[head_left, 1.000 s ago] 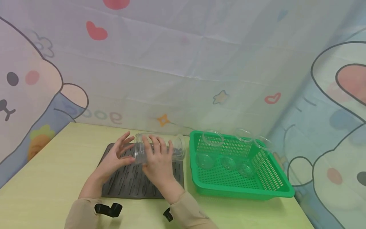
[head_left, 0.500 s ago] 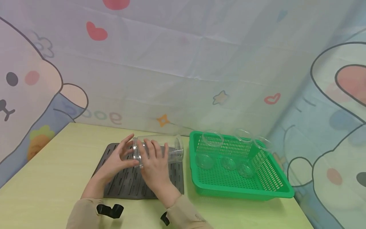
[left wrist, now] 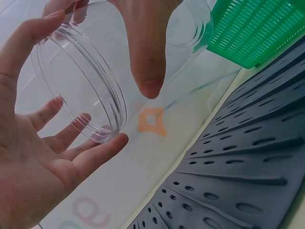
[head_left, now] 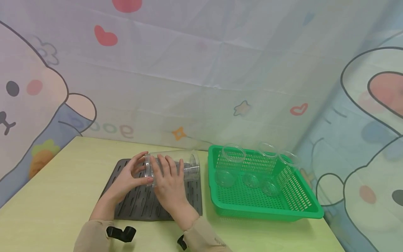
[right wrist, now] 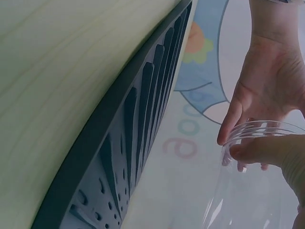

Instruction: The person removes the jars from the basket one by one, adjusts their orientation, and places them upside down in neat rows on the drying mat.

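A stack of clear plastic cups (head_left: 191, 164) lies sideways in the air over the dark grey ridged mat (head_left: 138, 203), rims to the left. My right hand (head_left: 171, 190) grips it around the middle from above, thumb on the near side. At the rim end, my left hand (head_left: 126, 177) holds the edges between thumb and spread fingertips. Several nested rims (left wrist: 112, 107) show in the left wrist view, close together. Seen from the right wrist, the left hand (right wrist: 269, 81) is behind the rims and the right thumb (right wrist: 257, 149) presses the wall.
A green slotted basket (head_left: 267, 211) stands right of the mat, with three upright clear cups (head_left: 233, 166) inside whose rims rise above its back wall. The pale wooden table (head_left: 47, 203) meets a printed cloth backdrop (head_left: 189, 70) behind.
My left hand has closed in from beside the rims to hold them. The cups and my right hand have shifted slightly left and down. The basket stays put.
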`<state>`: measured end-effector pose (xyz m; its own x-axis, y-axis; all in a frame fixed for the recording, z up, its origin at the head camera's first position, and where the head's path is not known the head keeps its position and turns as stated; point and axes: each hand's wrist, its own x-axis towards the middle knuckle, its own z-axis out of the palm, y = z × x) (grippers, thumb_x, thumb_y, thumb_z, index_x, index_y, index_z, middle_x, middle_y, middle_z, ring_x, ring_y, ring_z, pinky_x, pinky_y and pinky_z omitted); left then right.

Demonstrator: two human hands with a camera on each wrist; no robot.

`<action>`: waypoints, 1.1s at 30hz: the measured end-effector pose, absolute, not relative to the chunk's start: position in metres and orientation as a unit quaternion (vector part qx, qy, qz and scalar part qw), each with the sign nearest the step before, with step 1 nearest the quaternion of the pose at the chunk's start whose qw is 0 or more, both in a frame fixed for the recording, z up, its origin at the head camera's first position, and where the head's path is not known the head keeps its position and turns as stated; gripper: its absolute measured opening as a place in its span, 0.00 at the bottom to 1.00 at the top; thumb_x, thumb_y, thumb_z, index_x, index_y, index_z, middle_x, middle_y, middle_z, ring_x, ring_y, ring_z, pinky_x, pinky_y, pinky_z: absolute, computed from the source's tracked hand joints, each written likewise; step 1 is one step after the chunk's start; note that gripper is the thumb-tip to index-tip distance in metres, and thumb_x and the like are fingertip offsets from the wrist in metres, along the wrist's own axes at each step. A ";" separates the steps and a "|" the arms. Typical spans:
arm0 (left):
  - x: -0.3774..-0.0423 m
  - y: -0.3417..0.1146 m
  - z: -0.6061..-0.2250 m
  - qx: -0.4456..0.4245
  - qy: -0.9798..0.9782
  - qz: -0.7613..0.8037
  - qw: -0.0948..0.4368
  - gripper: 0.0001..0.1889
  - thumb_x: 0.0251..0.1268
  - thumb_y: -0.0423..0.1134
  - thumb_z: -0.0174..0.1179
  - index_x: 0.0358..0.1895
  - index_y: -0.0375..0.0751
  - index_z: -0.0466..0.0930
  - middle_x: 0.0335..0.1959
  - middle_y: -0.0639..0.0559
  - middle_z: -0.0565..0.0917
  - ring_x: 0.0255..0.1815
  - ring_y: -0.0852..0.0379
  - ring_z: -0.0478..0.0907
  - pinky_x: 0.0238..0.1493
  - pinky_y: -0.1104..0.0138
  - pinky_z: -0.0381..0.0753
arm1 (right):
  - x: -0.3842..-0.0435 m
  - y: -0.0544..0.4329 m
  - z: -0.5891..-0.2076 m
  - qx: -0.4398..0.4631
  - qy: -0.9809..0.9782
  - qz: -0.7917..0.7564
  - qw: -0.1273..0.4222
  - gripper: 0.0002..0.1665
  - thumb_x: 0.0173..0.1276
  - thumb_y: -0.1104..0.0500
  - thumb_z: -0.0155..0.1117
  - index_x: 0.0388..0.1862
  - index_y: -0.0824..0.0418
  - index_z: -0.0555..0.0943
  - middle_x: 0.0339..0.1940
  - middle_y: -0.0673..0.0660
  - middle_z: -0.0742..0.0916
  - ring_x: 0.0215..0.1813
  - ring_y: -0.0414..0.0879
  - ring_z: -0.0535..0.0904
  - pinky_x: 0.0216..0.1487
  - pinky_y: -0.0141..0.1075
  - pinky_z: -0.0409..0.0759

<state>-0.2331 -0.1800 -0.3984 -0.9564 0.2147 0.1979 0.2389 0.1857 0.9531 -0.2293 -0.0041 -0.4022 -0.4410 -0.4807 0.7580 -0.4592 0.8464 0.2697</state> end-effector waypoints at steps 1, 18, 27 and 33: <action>-0.233 -0.180 -0.398 -0.146 -0.769 -0.623 0.009 0.49 0.61 0.37 0.66 0.79 0.47 0.43 0.77 0.32 0.47 0.75 0.28 0.51 0.63 0.33 0.67 | -0.230 -0.004 -0.403 0.279 -0.848 -0.011 0.450 0.59 0.41 0.48 0.85 0.73 0.51 0.64 0.69 0.54 0.71 0.69 0.50 0.65 0.67 0.57 0.70; -0.230 -0.190 -0.396 -0.129 -0.734 -0.666 0.034 0.48 0.63 0.34 0.63 0.79 0.46 0.40 0.78 0.35 0.45 0.76 0.30 0.46 0.67 0.28 0.52 | -0.236 0.017 -0.395 0.292 -0.797 0.182 0.497 0.63 0.34 0.33 0.82 0.68 0.57 0.67 0.69 0.58 0.73 0.73 0.60 0.64 0.63 0.68 0.68; -0.230 -0.191 -0.396 -0.140 -0.700 -0.698 0.064 0.44 0.66 0.29 0.59 0.79 0.51 0.43 0.76 0.40 0.51 0.68 0.62 0.64 0.56 0.74 0.75 | -0.237 0.019 -0.391 0.189 -0.740 0.494 0.415 0.61 0.54 0.31 0.70 0.75 0.63 0.58 0.77 0.64 0.61 0.78 0.65 0.50 0.71 0.68 0.57; -0.231 -0.191 -0.397 -0.137 -0.693 -0.705 0.060 0.44 0.67 0.29 0.59 0.79 0.52 0.42 0.77 0.39 0.50 0.75 0.43 0.55 0.51 0.81 0.73 | -0.237 0.016 -0.386 0.110 -0.684 0.651 0.308 0.70 0.49 0.32 0.74 0.80 0.57 0.47 0.80 0.59 0.55 0.80 0.59 0.47 0.75 0.65 0.50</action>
